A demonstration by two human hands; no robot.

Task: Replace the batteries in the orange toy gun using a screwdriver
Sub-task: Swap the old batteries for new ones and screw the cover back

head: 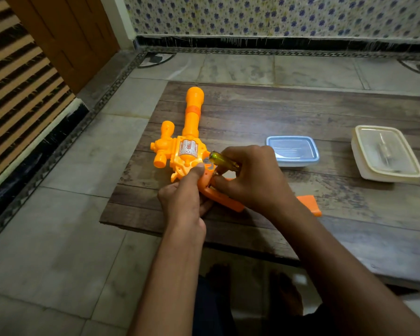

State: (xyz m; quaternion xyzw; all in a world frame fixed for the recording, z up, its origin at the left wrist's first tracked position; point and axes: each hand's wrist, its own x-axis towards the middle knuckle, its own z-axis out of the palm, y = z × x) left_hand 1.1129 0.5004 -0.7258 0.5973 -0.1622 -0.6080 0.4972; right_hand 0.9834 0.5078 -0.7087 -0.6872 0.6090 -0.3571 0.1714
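The orange toy gun [189, 132] lies on a low wooden table [301, 112], barrel pointing away from me, its darker orange stock [308, 204] reaching toward the right. My left hand [182, 200] grips the gun at its handle, thumb pressed on the body. My right hand [252, 175] holds a screwdriver with a translucent yellow-green handle [222, 161], the tip angled down at the gun's grip. The shaft and the tip are mostly hidden between my fingers.
A small clear blue-rimmed container [294, 151] sits just right of my hands. A larger cream lidded box [386, 154] stands farther right. The table rests on a tiled floor [58, 238]; a wall and a door are at the back left. My feet [284, 289] show under the table edge.
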